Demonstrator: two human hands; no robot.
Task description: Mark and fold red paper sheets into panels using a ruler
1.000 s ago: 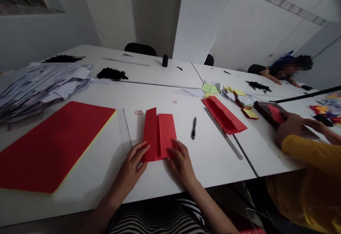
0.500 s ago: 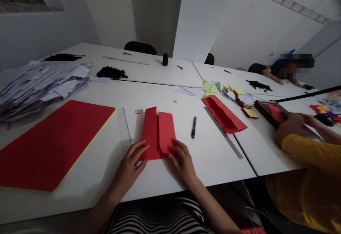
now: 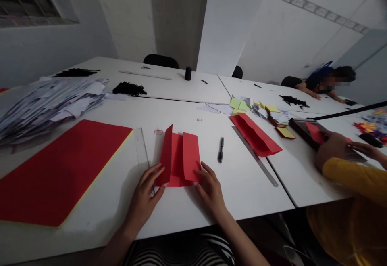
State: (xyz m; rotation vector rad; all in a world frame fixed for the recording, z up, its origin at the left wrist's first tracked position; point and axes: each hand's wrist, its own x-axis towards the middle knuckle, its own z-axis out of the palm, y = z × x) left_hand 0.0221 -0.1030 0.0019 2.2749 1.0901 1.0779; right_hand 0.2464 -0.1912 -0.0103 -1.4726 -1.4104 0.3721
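Note:
In front of me on the white table stands a red sheet of paper [image 3: 191, 157], with its two sides folded up and inward as flaps and a gap between them. My left hand [image 3: 147, 189] holds its left side, fingers against the outer face of the flap and thumb at the near edge. At the near right corner, my right hand [image 3: 211, 187] has fingertips and thumb on the paper, loosely curved. A clear ruler [image 3: 141, 147] lies just left of the folded sheet. To the right rests a black pen [image 3: 221, 149].
A stack of large red sheets [image 3: 66, 169] lies left, with a heap of white papers [image 3: 51, 106] behind. On the right are another folded red paper [image 3: 255, 135] and a metal ruler [image 3: 256, 161]. A co-worker's yellow sleeve [image 3: 353, 177] reaches in there. A black spool [image 3: 188, 73] stands farther back.
The left flap has swung more upright and the gap between the flaps has widened. My right hand's fingers have loosened slightly at the right edge. The camera view has tilted up a little.

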